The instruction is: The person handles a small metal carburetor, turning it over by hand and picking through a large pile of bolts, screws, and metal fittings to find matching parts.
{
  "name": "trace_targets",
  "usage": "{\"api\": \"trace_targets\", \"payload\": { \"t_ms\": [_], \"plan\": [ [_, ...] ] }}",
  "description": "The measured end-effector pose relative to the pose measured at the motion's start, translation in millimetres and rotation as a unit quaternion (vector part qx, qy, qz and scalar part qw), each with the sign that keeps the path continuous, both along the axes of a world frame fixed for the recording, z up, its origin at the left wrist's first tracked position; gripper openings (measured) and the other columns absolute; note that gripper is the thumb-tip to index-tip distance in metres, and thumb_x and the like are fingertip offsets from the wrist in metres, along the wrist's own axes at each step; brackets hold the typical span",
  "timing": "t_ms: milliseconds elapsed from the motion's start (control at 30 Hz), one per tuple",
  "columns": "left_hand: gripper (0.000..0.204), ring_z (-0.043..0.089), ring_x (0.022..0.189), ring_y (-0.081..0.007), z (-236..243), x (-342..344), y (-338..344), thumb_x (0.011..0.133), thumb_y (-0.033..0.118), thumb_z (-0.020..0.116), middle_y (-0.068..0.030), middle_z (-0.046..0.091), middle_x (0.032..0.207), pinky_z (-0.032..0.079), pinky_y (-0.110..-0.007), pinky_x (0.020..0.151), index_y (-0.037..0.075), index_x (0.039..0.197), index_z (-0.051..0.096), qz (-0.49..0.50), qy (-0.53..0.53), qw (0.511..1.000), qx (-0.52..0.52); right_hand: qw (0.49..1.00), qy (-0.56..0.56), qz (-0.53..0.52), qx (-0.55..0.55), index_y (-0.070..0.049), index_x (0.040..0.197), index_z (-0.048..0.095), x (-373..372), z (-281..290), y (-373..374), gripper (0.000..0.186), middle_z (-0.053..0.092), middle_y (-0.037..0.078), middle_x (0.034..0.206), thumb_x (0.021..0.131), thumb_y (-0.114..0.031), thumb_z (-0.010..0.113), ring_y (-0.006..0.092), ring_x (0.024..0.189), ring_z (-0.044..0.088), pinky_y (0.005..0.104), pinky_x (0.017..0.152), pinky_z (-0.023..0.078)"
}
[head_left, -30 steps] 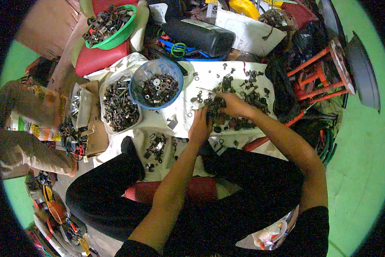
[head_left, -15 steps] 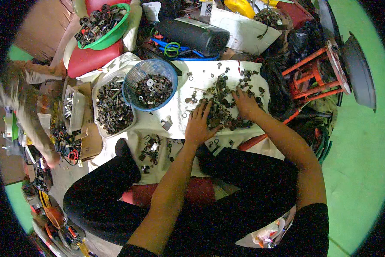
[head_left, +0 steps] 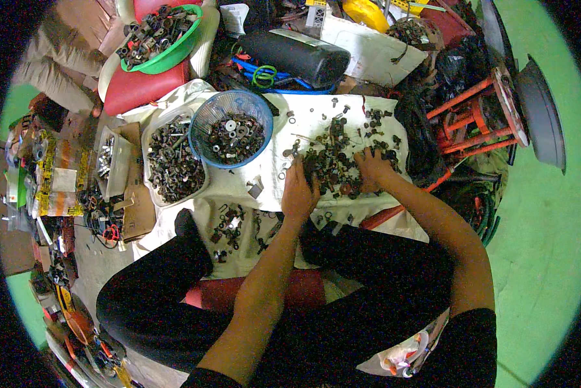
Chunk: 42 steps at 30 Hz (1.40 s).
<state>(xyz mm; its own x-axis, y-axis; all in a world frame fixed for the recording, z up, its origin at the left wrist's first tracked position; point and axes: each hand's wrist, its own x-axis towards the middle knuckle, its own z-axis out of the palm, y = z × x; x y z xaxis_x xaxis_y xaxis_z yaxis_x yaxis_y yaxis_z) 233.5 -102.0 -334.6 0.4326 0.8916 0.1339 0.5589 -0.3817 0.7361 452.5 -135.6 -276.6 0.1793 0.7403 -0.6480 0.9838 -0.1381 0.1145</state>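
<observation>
A pile of dark metal bolts, nuts and small fittings (head_left: 334, 155) is spread over a white cloth (head_left: 239, 187) in front of me. My left hand (head_left: 298, 193) stands on its edge at the pile's left side, fingers stretched out and touching the parts. On the right side of the pile rests my right hand (head_left: 373, 171), palm down, its fingers apart and slightly bent among the pieces. Neither hand visibly holds a part. Left of the pile is a blue mesh basket (head_left: 200, 155) with washers and nuts in it. Beside it sits a clear tub (head_left: 149, 187) full of bolts.
A green basin (head_left: 190, 40) of metal parts sits on a red seat (head_left: 132, 90) at upper left. An orange metal stool (head_left: 475, 119) lies at the right. A black cylinder (head_left: 297, 57) is behind the cloth. Another person's legs (head_left: 61, 81) show at far left.
My left hand has turned from palm-down with spread fingers onto its edge. My right hand has shifted slightly toward me. The other person has moved farther back at the left.
</observation>
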Motion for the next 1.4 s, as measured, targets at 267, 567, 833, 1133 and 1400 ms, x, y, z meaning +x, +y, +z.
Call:
{"api": "trace_targets", "payload": {
  "t_ms": [267, 567, 833, 1133, 1400],
  "plan": [
    [0.057, 0.036, 0.128, -0.0394, 5, 1, 0, 0.089, 0.007, 0.048, -0.0248, 0.029, 0.141, 0.034, -0.044, 0.105, -0.004, 0.138, 0.022, 0.076, -0.043, 0.996, 0.003, 0.989, -0.002, 0.074, 0.125, -0.011, 0.136, 0.035, 13, -27, -16, 0.077, 0.039, 0.019, 0.13, 0.068, -0.012, 0.072, 0.0447, 0.12, 0.041, 0.0505, 0.087, 0.05],
    [0.059, 0.048, 0.112, -0.0312, 5, 2, -2, 0.085, 0.025, 0.056, -0.0175, 0.043, 0.135, 0.038, -0.042, 0.094, -0.001, 0.134, 0.037, -0.03, 0.144, 0.984, 0.102, 0.932, 0.241, -0.136, 0.236, 0.0, 0.111, 0.056, -15, -27, 16, 0.041, 0.062, 0.023, 0.098, 0.073, -0.013, 0.062, 0.038, 0.09, 0.062, 0.042, 0.081, 0.05],
    [0.046, 0.047, 0.105, -0.0364, -5, 2, -5, 0.081, 0.015, 0.054, -0.0214, 0.048, 0.121, 0.037, -0.047, 0.092, -0.003, 0.122, 0.045, 0.069, 0.032, 0.995, 0.065, 0.962, 0.217, -0.095, 0.137, -0.003, 0.129, 0.044, -74, 44, 41, 0.063, 0.047, 0.026, 0.128, 0.071, -0.014, 0.067, 0.0429, 0.109, 0.053, 0.0455, 0.088, 0.048],
    [0.04, 0.037, 0.122, -0.0468, -8, 0, -7, 0.086, 0.01, 0.048, -0.0248, 0.04, 0.133, 0.032, -0.051, 0.103, -0.005, 0.122, 0.041, 0.058, -0.01, 0.998, 0.018, 0.965, 0.189, 0.107, 0.144, -0.024, 0.142, 0.031, -69, 14, 14, 0.078, 0.017, 0.027, 0.147, 0.074, -0.019, 0.07, 0.0512, 0.127, 0.032, 0.061, 0.094, 0.041],
    [0.037, 0.04, 0.124, -0.0414, 5, 0, -3, 0.094, 0.011, 0.038, -0.0244, 0.038, 0.136, 0.037, -0.042, 0.102, -0.003, 0.128, 0.039, 0.022, -0.129, 0.988, -0.077, 0.967, 0.128, 0.147, 0.164, -0.022, 0.138, 0.037, -64, 3, 23, 0.072, 0.026, 0.025, 0.145, 0.074, -0.017, 0.07, 0.0458, 0.119, 0.046, 0.0551, 0.088, 0.048]
  ]
}}
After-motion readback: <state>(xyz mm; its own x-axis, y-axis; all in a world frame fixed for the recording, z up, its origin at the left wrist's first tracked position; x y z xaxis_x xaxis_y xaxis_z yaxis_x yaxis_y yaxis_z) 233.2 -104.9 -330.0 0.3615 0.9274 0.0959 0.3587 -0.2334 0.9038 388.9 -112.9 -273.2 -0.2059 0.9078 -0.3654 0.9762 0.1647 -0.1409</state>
